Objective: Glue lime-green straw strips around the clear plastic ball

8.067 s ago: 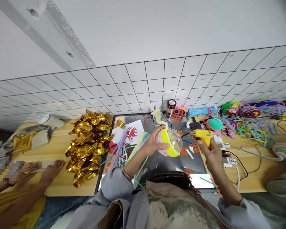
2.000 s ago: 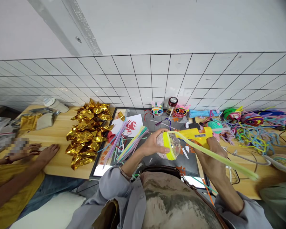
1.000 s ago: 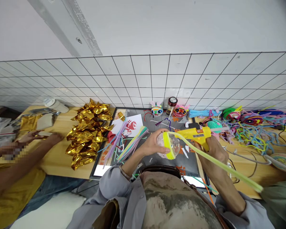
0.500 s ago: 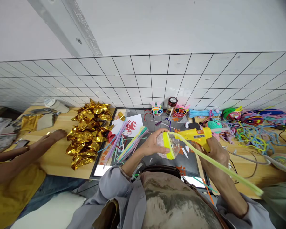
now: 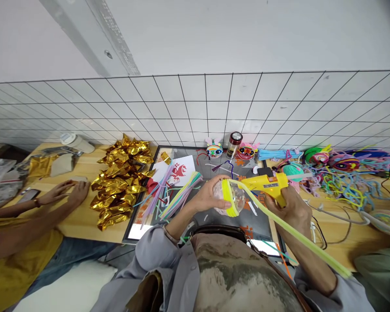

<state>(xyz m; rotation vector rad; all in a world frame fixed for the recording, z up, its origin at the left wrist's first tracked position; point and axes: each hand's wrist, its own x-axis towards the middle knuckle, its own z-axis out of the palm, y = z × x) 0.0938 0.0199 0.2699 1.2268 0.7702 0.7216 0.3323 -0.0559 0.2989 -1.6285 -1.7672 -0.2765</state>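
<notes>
My left hand (image 5: 210, 197) is wrapped round a clear plastic ball (image 5: 238, 200), held above the dark board. Yellow pipe cleaner bands circle the ball. From its top a long yellow pipe cleaner (image 5: 299, 235) runs down to the right, across my right forearm. My right hand (image 5: 292, 203) grips a yellow hot glue gun (image 5: 269, 184) by its handle. The gun's nozzle points left, close to the top of the ball and partly behind the pipe cleaner; whether it touches, I cannot tell. A clear glue stick (image 5: 300, 176) sticks out of the gun's back.
Bundles of pipe cleaners (image 5: 182, 196) lie left on the board, near white paper with a red cutout (image 5: 179, 170). Decorated balls (image 5: 214, 150) and a flask (image 5: 234, 145) stand behind. Gold foil (image 5: 121, 186) lies left, beside a co-worker's hands (image 5: 74, 193). Tangled pipe cleaners (image 5: 354, 182) cover the right side.
The yellow pipe cleaner's free end has dropped slightly and shifted left. My hands barely move. The co-worker's hands at left have come together on the table.
</notes>
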